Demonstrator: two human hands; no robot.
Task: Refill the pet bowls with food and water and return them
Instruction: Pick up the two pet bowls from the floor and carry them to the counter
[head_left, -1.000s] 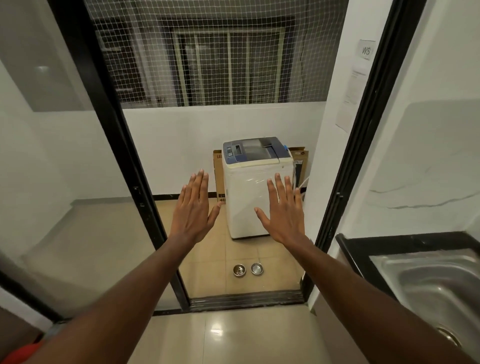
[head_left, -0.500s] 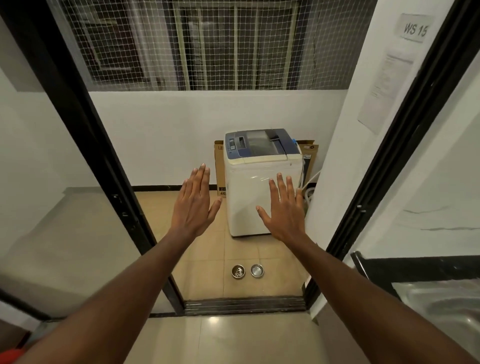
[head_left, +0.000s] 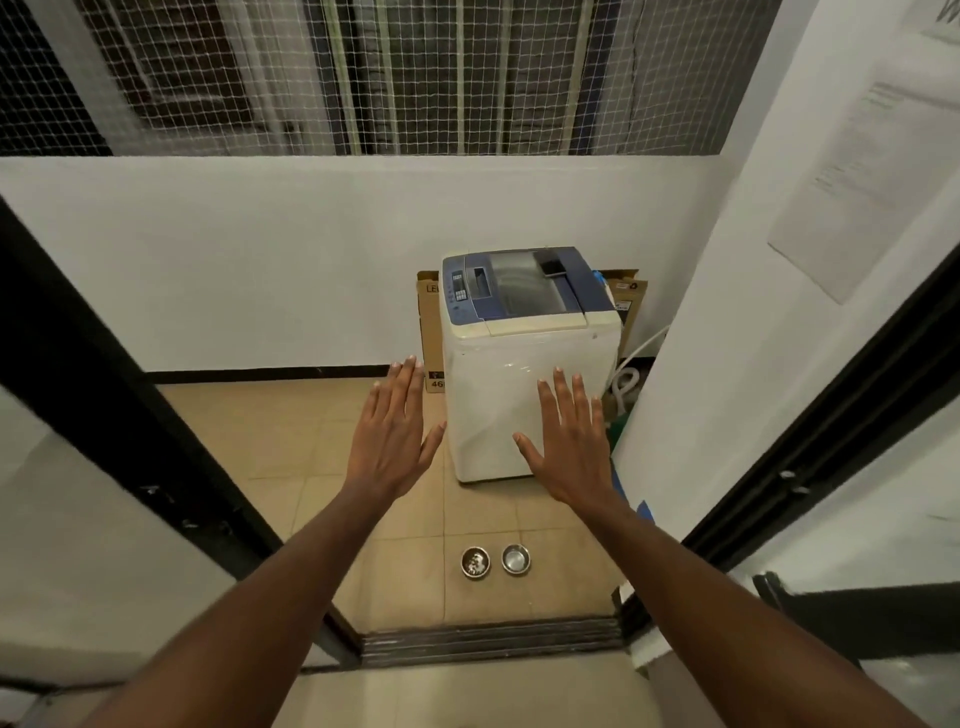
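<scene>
Having stepped closer to the doorway, both the left hand (head_left: 390, 441) and right hand (head_left: 569, 448) are reaching flat-fingered and empty above the two bowls (head_left: 495, 561) sitting untouched on the balcony floor (head_left: 291, 441).

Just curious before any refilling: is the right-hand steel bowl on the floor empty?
Seemingly empty: the right bowl shows bare shiny metal inside, though clear water cannot be ruled out.

Both forearms are bare all the way to the bottom edge, no sleeves anywhere. Left hand (head_left: 390, 436) and right hand (head_left: 570, 441) show no rings, watch or gloves as far as I can tell, though it's a bit soft. Short, pale-looking nails on the fingertips (head_left: 411, 358).
</scene>
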